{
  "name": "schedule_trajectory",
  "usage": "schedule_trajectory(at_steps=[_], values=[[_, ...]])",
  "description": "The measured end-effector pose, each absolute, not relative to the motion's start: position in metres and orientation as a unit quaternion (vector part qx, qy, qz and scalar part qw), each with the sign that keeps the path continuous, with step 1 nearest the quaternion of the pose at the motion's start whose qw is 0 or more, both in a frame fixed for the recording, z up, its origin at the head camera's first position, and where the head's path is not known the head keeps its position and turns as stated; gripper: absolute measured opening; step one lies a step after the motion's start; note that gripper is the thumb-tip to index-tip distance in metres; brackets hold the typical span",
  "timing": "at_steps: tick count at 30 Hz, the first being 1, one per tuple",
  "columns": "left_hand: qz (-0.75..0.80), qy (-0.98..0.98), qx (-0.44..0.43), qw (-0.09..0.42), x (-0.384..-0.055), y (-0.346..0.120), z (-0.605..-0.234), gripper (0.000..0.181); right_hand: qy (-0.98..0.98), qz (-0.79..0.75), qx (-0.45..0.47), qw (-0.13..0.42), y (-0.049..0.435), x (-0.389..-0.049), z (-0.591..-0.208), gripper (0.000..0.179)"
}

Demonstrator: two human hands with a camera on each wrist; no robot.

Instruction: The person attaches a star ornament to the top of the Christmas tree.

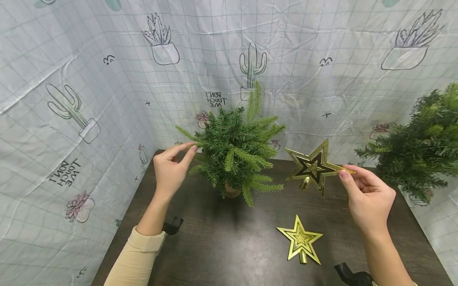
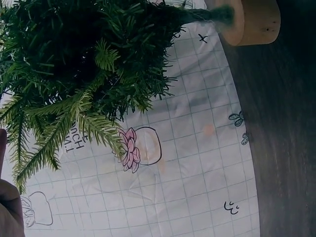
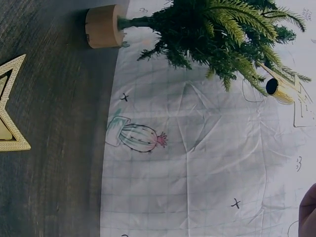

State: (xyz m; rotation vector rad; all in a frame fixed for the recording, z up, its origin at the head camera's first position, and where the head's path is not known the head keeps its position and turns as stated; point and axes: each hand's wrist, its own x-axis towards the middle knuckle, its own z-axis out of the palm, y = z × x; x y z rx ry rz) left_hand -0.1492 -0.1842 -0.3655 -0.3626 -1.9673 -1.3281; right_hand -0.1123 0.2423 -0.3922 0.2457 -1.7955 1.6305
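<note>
A small artificial Christmas tree (image 1: pixel 229 147) stands upright at the back of the dark table, its round wooden base (image 2: pixel 261 22) plain in the left wrist view. At the tree's left side my left hand (image 1: pixel 168 171) pinches the tip of a light green branch between thumb and forefinger. My right hand (image 1: pixel 373 198) holds a gold star tree topper (image 1: pixel 315 167) by one point, in the air to the right of the tree. The topper's short socket (image 3: pixel 280 93) appears in the right wrist view. A second gold star topper (image 1: pixel 300 239) lies on the table between the forearms.
Another green artificial tree (image 1: pixel 422 147) is at the right edge, behind my right hand. A white cloth (image 1: pixel 200 47) printed with cacti hangs behind the table (image 1: pixel 214 246) and along its sides. Black wrist mounts (image 1: pixel 352 275) sit by both forearms.
</note>
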Motion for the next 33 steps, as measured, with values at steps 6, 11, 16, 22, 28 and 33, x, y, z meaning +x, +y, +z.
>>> schedule_trajectory(at_steps=[6, 11, 16, 22, 28, 33], values=[[-0.523, -0.762, -0.136, 0.358, -0.149, -0.184, -0.367, 0.013, -0.662, 0.658, 0.099, 0.345, 0.240, -0.114, -0.389, 0.018], [-0.526, -0.760, -0.133, 0.358, -0.149, -0.183, -0.368, 0.013, -0.626, 0.691, 0.114, 0.343, 0.237, -0.115, -0.383, 0.018], [-0.528, -0.759, -0.130, 0.358, -0.149, -0.183, -0.369, 0.013, -0.603, 0.707, 0.131, 0.345, 0.233, -0.118, -0.376, 0.018], [-0.535, -0.756, -0.126, 0.355, -0.149, -0.183, -0.369, 0.012, -0.598, 0.711, 0.135, 0.346, 0.230, -0.122, -0.369, 0.019], [-0.540, -0.753, -0.126, 0.353, -0.149, -0.182, -0.370, 0.013, -0.606, 0.701, 0.143, 0.347, 0.227, -0.126, -0.364, 0.019], [-0.552, -0.747, -0.129, 0.349, -0.149, -0.182, -0.372, 0.014, -0.613, 0.693, 0.147, 0.350, 0.225, -0.129, -0.363, 0.018]])
